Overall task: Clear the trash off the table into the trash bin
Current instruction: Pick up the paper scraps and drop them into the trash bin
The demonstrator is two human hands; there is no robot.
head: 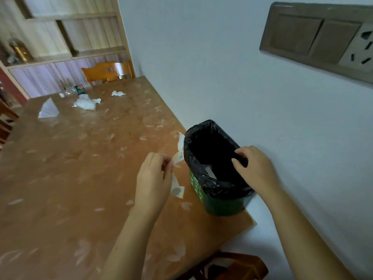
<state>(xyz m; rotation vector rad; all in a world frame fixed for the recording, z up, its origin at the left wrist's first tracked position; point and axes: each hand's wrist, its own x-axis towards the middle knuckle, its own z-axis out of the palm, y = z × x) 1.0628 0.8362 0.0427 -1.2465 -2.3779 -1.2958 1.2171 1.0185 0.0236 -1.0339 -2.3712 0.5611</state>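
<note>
A green trash bin (220, 205) lined with a black bag stands on the brown table (80, 158) by the wall. My right hand (254, 168) grips the bin's right rim and the bag. My left hand (153, 178) pinches a white paper strip (179, 156) just left of the bin's rim. A pale scrap lies inside the bin (210, 171). At the table's far end lie a crumpled tissue (118, 93), a clump of white plastic (85, 103), a folded paper fan shape (48, 110) and a clear plastic bottle (75, 90).
The white wall (222, 67) runs along the table's right edge, carrying a switch and socket panel (319, 39). Wooden chairs stand at the far end (109, 71) and near the front corner (232, 265). Shelving (60, 37) fills the back.
</note>
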